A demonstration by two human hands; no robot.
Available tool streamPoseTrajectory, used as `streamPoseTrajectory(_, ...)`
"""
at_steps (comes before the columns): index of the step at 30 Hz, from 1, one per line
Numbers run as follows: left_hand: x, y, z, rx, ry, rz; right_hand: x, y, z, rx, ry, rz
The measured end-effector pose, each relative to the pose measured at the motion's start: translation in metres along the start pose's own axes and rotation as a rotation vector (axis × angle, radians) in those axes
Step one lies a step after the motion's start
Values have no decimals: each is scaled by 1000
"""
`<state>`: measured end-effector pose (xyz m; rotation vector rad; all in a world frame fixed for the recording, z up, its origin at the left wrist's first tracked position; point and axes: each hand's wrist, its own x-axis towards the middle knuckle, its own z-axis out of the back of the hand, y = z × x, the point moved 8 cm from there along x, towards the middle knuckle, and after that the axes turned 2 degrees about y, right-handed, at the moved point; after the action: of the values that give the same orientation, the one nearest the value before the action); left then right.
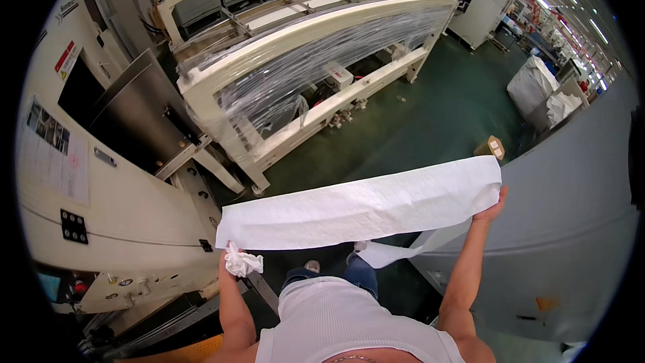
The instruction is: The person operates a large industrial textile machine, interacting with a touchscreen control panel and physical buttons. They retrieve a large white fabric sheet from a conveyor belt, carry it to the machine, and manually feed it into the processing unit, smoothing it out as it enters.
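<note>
A long white sheet [356, 210], paper or nonwoven cloth, is stretched across in front of me between both hands. At its left end my left hand [224, 260] is closed on the edge, its fingers mostly hidden. A crumpled white wad [243, 261] bunches at that same hand. My right hand [494, 207] grips the right end from beneath, thumb side showing at the edge. From under the sheet's right part a loose white strip [390, 253] hangs toward my legs; whether it belongs to the sheet, I cannot tell.
A cream machine frame [316, 138] wrapped in clear film stands ahead. To the left is a cream cabinet [134, 202] with gauges and knobs below. A large grey curved panel [571, 215] is close on the right. Beyond the sheet's right end lies a brown cardboard piece [495, 147]; white bags [534, 84] stand farther off.
</note>
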<state>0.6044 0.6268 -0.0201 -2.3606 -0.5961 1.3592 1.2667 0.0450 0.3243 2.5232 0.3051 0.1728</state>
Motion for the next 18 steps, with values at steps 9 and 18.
streamPoseTrajectory(9,-18,38,-113,61,54,137,207,32,32,106,153,-35)
streamPoseTrajectory(18,79,122,-424,774,326,599,406,106,77,48,268,-118)
